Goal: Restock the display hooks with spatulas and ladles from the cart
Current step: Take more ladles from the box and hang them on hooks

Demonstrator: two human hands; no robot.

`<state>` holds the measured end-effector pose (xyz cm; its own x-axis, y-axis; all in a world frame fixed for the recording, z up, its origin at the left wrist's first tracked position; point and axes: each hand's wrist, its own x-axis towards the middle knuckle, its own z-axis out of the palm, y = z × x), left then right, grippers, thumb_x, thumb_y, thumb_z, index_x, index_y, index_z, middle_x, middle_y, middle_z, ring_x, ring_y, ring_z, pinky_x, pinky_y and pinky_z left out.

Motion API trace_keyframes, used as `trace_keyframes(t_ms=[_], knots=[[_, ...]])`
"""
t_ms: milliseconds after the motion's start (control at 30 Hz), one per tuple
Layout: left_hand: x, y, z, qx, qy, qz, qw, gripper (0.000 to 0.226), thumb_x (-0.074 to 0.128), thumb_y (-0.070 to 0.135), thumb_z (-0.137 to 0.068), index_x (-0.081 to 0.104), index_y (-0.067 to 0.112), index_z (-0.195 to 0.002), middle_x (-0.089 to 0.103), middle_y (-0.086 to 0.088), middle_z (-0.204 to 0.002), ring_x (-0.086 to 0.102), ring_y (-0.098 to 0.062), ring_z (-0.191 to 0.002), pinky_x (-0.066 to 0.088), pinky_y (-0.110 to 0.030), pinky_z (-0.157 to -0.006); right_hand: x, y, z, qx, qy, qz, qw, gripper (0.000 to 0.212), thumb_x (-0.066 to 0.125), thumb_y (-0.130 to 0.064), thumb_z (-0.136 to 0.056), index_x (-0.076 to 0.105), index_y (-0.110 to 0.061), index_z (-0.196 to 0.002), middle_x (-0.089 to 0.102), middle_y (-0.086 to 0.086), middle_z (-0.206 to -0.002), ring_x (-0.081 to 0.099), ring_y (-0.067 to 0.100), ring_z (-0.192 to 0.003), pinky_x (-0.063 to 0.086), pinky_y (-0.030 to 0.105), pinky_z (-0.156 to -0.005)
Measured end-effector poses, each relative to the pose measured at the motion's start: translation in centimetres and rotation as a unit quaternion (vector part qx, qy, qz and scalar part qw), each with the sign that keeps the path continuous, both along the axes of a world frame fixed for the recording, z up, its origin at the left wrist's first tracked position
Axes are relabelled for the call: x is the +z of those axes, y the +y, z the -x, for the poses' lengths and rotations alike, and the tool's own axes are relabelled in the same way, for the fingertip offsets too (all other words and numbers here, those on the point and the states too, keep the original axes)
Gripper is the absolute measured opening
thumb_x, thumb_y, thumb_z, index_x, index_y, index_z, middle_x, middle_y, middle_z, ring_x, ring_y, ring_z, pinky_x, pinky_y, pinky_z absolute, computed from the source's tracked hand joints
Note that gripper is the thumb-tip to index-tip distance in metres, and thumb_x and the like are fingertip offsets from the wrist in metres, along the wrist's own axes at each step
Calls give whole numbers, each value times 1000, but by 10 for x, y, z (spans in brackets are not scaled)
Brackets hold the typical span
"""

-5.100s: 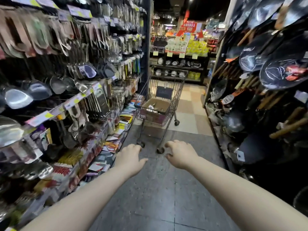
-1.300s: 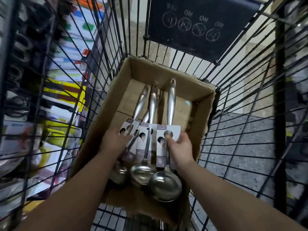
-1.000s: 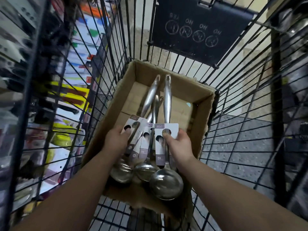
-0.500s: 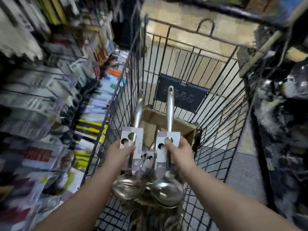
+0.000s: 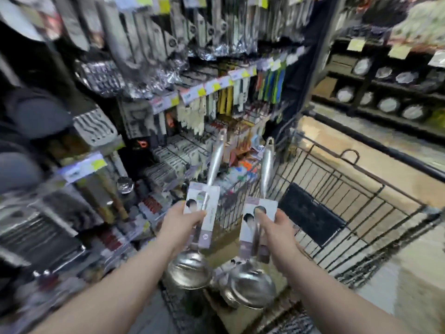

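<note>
Ladles fill both of my hands, one in each. My left hand (image 5: pixel 179 226) is clamped around the stem of the left ladle (image 5: pixel 201 227) at its white packaging card (image 5: pixel 202 208), thumb pressed on the card's face. My right hand (image 5: pixel 277 231) grips the right ladle (image 5: pixel 255 249) the same way, thumb over its card (image 5: pixel 258 213). Both ladles stand nearly upright, steel handles pointing up and bowls hanging below my wrists; the two bowls sit close together, and I cannot tell whether they touch. I hold them above the near end of the wire cart (image 5: pixel 337 189), whose black panel (image 5: pixel 310 213) shows on its far wall. Under the bowls I see part of a cardboard box (image 5: pixel 243 314) inside the cart, with something shiny in it too blurred to name. Along the cart's left side runs the display rack (image 5: pixel 168 92), crowded with hanging utensils and yellow price tags (image 5: pixel 199 91), all smeared by motion.
</note>
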<state>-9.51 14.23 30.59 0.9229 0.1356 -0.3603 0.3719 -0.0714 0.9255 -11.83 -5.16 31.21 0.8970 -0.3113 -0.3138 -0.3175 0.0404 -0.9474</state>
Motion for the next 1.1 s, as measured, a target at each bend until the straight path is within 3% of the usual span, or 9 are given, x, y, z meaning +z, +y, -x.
trace_keyframes(t_ms=[167,333,433,567,633,767,833,933,1100], knots=[[45,34,80,136,-32,23,990,8,62,2,-84,61,1,-92,58,2,-47,48,-4,-29,36,-14,-31,38,45,21,147,-70,28,986,11,61,-15,-89,62,-7,-97,65,8,-86,60,22,-80,46,19,-58],[89,97,177,280,-69,17,957,29,71,20,-76,60,5,-98,64,-2,-65,60,-18,-52,58,-43,-55,85,124,60,328,-123,9,937,4,57,-14,-92,54,-12,-91,58,-5,-78,53,6,-69,40,0,-50],[118,132,243,370,-111,-2,923,7,65,11,-83,60,7,-87,59,0,-56,56,-7,-36,47,-22,-35,110,180,97,411,-163,-1,897,5,58,-16,-92,57,-11,-94,62,2,-88,58,15,-81,40,2,-52],[150,166,341,464,-141,-40,874,16,72,20,-75,66,16,-90,74,-8,-91,71,-25,-82,56,-43,-75,135,248,164,514,-178,-33,839,34,59,-27,-90,59,-3,-115,65,8,-111,60,24,-99,44,21,-72],[157,184,390,506,-154,-42,848,18,73,20,-73,67,16,-90,75,-9,-95,70,-31,-90,54,-52,-86,145,277,201,550,-187,-46,812,33,59,-28,-90,60,-4,-112,65,8,-110,60,25,-101,43,26,-75],[173,206,487,575,-166,-57,799,11,69,15,-80,66,16,-91,74,-9,-91,69,-28,-75,57,-48,-70,161,334,285,611,-208,-56,762,15,59,-25,-89,63,-11,-95,65,0,-88,59,17,-82,42,25,-65],[176,221,543,608,-160,-52,776,25,72,22,-78,61,16,-99,72,-9,-96,68,-29,-78,56,-42,-66,166,363,336,633,-212,-66,742,14,60,-23,-89,63,-11,-95,64,-2,-85,57,12,-76,41,21,-60],[167,253,639,643,-165,-56,746,70,84,47,-53,58,21,-113,69,-12,-112,67,-40,-98,53,-62,-79,170,408,420,670,-207,-75,709,17,60,-23,-89,63,-9,-99,67,4,-93,62,19,-86,45,27,-66],[183,272,788,707,-173,-51,684,27,73,21,-77,62,12,-101,71,-17,-101,69,-36,-84,57,-57,-74,174,471,567,712,-190,-109,667,20,59,-18,-90,64,-5,-103,68,8,-94,62,20,-81,44,22,-60]])
